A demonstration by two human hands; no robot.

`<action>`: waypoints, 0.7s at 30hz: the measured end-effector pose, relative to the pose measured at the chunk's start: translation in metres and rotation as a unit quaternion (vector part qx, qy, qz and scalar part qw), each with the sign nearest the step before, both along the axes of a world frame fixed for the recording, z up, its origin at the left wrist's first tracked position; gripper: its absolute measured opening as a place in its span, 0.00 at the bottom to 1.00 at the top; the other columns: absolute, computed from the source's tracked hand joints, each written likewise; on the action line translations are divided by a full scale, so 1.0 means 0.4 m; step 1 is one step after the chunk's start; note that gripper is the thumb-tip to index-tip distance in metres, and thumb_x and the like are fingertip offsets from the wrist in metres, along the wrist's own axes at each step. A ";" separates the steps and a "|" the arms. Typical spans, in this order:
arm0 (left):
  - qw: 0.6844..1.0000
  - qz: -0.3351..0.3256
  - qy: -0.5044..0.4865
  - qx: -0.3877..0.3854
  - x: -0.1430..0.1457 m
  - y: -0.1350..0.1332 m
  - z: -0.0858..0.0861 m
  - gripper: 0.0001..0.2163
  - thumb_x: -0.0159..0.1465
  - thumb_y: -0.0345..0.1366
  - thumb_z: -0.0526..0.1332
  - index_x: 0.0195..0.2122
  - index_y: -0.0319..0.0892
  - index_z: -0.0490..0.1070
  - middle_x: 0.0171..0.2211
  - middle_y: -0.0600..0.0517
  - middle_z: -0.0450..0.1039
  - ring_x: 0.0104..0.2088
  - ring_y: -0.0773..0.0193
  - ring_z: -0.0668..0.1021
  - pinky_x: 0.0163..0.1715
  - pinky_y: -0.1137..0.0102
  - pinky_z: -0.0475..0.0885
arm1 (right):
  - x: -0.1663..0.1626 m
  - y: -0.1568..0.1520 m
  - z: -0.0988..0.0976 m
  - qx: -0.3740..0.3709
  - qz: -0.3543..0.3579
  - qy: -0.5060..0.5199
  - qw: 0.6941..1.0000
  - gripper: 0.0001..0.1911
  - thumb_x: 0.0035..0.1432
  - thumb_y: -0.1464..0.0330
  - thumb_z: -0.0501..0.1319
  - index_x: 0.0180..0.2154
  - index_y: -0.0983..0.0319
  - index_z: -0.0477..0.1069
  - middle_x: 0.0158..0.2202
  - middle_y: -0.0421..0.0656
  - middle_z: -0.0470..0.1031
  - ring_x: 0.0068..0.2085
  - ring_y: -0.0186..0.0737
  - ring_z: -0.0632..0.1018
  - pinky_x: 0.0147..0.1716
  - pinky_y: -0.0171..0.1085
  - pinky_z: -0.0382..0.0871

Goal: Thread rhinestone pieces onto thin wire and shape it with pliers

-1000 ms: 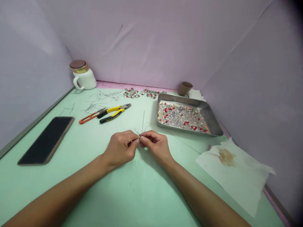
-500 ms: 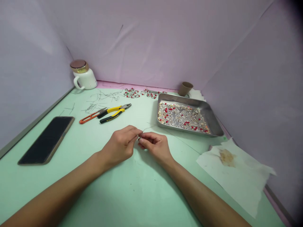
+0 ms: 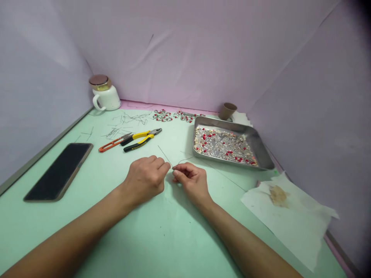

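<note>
My right hand [image 3: 191, 178] is closed in a pinch, thumb against forefinger, on a thin dark wire [image 3: 165, 155]. One straight end of it slants up and left from the fingertips; a curved strand runs off to the right toward the tray. Just left of those fingertips is my left hand [image 3: 147, 177], its fingers curled in and the back of the hand facing up. Whatever it grips, if anything, is hidden. Beyond the hands lie yellow-and-black pliers [image 3: 142, 139] and orange thread snips [image 3: 114, 143].
A metal tray [image 3: 232, 159] of small pearl-like and red beads stands at the right. Behind are beaded red-and-silver pieces [image 3: 162, 115], loose wire bits [image 3: 116, 132], a brown cup [image 3: 227, 111] and a white lidded mug [image 3: 108, 98]. A phone [image 3: 58, 172] lies left, stained paper [image 3: 292, 218] right.
My hands have come slightly apart, and the left fingers have curled in. A straight wire end now shows above them, pointing up and left. The view has shifted a little.
</note>
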State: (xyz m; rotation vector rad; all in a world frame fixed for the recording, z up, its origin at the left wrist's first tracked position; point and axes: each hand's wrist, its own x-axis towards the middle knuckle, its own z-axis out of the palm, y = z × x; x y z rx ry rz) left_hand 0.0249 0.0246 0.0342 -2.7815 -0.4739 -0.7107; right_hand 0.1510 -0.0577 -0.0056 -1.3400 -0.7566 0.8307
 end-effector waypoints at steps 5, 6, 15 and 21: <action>0.997 0.011 0.025 0.069 -0.011 0.033 0.037 0.10 0.43 0.21 0.51 0.19 0.42 0.67 0.16 0.55 0.64 0.20 0.65 0.66 0.18 0.70 0.53 | 0.001 0.006 -0.002 -0.025 -0.014 0.081 0.996 0.05 0.41 0.70 0.63 0.25 0.64 0.72 0.19 0.38 0.70 0.19 0.32 0.71 0.22 0.33 0.67; 0.996 0.011 0.029 0.078 -0.015 0.044 0.043 0.11 0.43 0.21 0.51 0.20 0.42 0.67 0.16 0.55 0.64 0.21 0.65 0.67 0.18 0.70 0.54 | 0.003 0.007 -0.003 -0.024 -0.014 0.093 0.995 0.05 0.40 0.70 0.64 0.25 0.65 0.72 0.19 0.38 0.70 0.19 0.32 0.71 0.22 0.33 0.68; 0.963 0.233 -0.137 0.001 -0.093 0.135 0.117 0.06 0.56 0.30 0.53 0.26 0.42 0.69 0.23 0.54 0.70 0.26 0.67 0.71 0.21 0.74 0.61 | 0.031 0.016 0.004 -0.010 -0.015 0.228 0.973 0.13 0.34 0.66 0.68 0.26 0.65 0.72 0.19 0.38 0.70 0.19 0.30 0.70 0.23 0.34 0.70; 0.980 0.029 -0.152 -0.122 -0.021 -0.002 0.082 0.07 0.56 0.32 0.55 0.34 0.41 0.70 0.26 0.51 0.74 0.25 0.65 0.75 0.24 0.73 0.67 | -0.001 0.008 0.004 -0.040 0.025 0.064 0.997 0.07 0.40 0.68 0.65 0.23 0.66 0.72 0.14 0.38 0.68 0.17 0.32 0.69 0.19 0.33 0.64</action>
